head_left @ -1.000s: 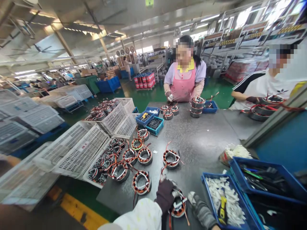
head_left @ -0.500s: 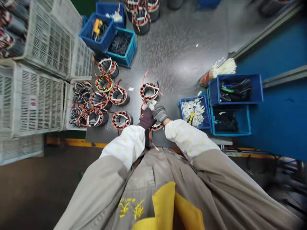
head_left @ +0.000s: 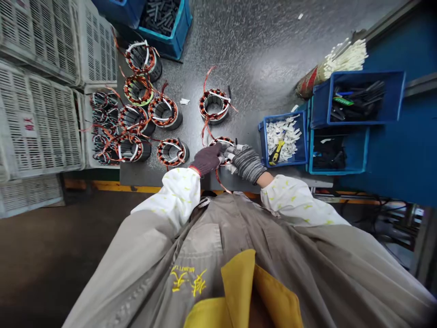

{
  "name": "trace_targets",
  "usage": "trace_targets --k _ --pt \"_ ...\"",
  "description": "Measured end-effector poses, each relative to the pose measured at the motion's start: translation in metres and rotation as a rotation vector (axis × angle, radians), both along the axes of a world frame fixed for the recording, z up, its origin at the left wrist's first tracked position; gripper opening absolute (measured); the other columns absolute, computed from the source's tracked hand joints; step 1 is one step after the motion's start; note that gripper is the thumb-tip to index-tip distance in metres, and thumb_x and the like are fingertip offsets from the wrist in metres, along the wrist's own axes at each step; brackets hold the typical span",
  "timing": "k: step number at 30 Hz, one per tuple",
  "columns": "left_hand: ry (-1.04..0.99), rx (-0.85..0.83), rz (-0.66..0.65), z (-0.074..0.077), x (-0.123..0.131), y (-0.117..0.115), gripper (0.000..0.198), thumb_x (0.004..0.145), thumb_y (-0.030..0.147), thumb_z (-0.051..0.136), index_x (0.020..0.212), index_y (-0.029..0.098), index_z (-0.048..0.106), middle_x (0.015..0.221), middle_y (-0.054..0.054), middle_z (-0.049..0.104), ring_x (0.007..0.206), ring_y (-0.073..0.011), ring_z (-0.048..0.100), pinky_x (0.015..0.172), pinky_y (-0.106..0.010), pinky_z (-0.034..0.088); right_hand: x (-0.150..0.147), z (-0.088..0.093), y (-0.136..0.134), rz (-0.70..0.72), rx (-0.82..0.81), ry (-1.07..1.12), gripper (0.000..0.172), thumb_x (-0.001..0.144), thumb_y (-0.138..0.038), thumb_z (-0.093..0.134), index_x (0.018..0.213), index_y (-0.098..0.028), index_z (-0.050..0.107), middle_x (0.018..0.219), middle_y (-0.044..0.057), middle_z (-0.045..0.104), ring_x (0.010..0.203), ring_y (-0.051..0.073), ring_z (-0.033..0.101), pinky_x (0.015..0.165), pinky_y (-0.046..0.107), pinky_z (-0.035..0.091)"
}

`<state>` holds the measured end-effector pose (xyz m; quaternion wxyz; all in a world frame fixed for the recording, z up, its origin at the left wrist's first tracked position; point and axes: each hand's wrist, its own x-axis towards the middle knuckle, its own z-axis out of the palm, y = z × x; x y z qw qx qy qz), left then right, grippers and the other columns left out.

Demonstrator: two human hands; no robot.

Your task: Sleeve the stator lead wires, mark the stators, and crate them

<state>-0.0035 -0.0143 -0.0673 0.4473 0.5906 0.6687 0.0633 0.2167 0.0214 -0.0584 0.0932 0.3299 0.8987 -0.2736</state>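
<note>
My left hand [head_left: 207, 159], in a dark maroon glove, has its fingers closed at the left rim of a copper-wound motor stator [head_left: 223, 141] near the table's front edge. From the right, my right hand [head_left: 247, 162] in a grey striped glove reaches the same rim with bent fingers pressed together. Both hands cover much of that stator, so what the right fingertips pinch is hidden. Red-brown lead wires hang from it towards me. Just beyond stands another stator [head_left: 214, 107], upright, with white and dark sleeves on its leads.
Several stators [head_left: 164, 111] stand at left beside white crates [head_left: 44, 123]. At right are a blue bin [head_left: 283, 136] of white pieces with a yellow-handled cutter [head_left: 276, 154], stacked bins [head_left: 363, 98] and a holder [head_left: 309, 82] of white sleeves. A teal bin [head_left: 180, 41] is at back left.
Both hands have come back from the farther stator to the nearer one and moved apart, the right hand shifting rightwards. The view has tilted and moved closer.
</note>
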Motion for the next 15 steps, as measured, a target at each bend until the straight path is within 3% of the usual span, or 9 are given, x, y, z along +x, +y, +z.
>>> trace_targets --k 2,4,6,11,13,15 --pt "-0.038 0.034 0.161 -0.002 -0.004 -0.002 0.040 0.092 0.028 0.076 0.132 0.027 0.074 0.114 -0.004 0.085 0.109 -0.0269 0.079 0.105 -0.041 0.062 -0.013 0.003 -0.003 -0.018 0.035 -0.072 0.055 0.108 -0.039 0.065 0.152 -0.008 0.069 0.162 0.026 0.064 0.140 0.039 0.061 0.123 0.054 0.046" --pt "-0.035 0.094 0.355 -0.005 -0.012 -0.006 0.040 0.095 0.030 0.074 0.135 0.025 0.071 0.121 -0.004 0.084 0.111 -0.0248 0.079 0.108 -0.040 0.061 -0.025 0.004 -0.002 -0.038 0.058 -0.145 0.051 0.110 -0.045 0.062 0.142 -0.008 0.075 0.156 0.026 0.068 0.138 0.041 0.062 0.119 0.056 0.047" --pt "0.019 0.099 0.453 -0.007 -0.016 -0.009 0.045 0.095 0.032 0.076 0.139 0.025 0.067 0.130 -0.006 0.082 0.118 -0.0255 0.078 0.112 -0.041 0.059 -0.032 0.003 0.000 -0.050 0.057 -0.202 0.048 0.111 -0.047 0.061 0.128 -0.007 0.082 0.144 0.026 0.074 0.134 0.044 0.063 0.114 0.058 0.049" --pt "0.150 -0.069 0.452 -0.010 0.000 -0.012 0.041 0.099 0.041 0.078 0.134 0.023 0.067 0.130 -0.011 0.081 0.124 -0.0316 0.077 0.109 -0.043 0.058 -0.028 -0.017 -0.017 -0.157 0.040 -0.086 0.035 0.110 -0.034 0.062 0.116 -0.010 0.086 0.130 0.025 0.079 0.126 0.041 0.066 0.111 0.060 0.050" --pt "0.171 -0.103 0.460 -0.008 0.009 -0.017 0.041 0.101 0.045 0.076 0.136 0.025 0.067 0.126 -0.010 0.081 0.121 -0.0325 0.078 0.105 -0.043 0.059 -0.021 -0.034 -0.030 -0.331 0.023 0.059 0.029 0.107 -0.032 0.065 0.109 -0.014 0.087 0.127 0.021 0.081 0.123 0.037 0.068 0.113 0.058 0.050" --pt "0.181 -0.121 0.445 -0.005 0.016 -0.023 0.044 0.102 0.046 0.076 0.140 0.026 0.066 0.125 -0.009 0.082 0.120 -0.0325 0.078 0.102 -0.041 0.059 -0.015 -0.052 -0.040 -0.601 -0.027 0.219 0.025 0.104 -0.034 0.069 0.100 -0.016 0.086 0.117 0.017 0.083 0.114 0.033 0.071 0.109 0.053 0.054"
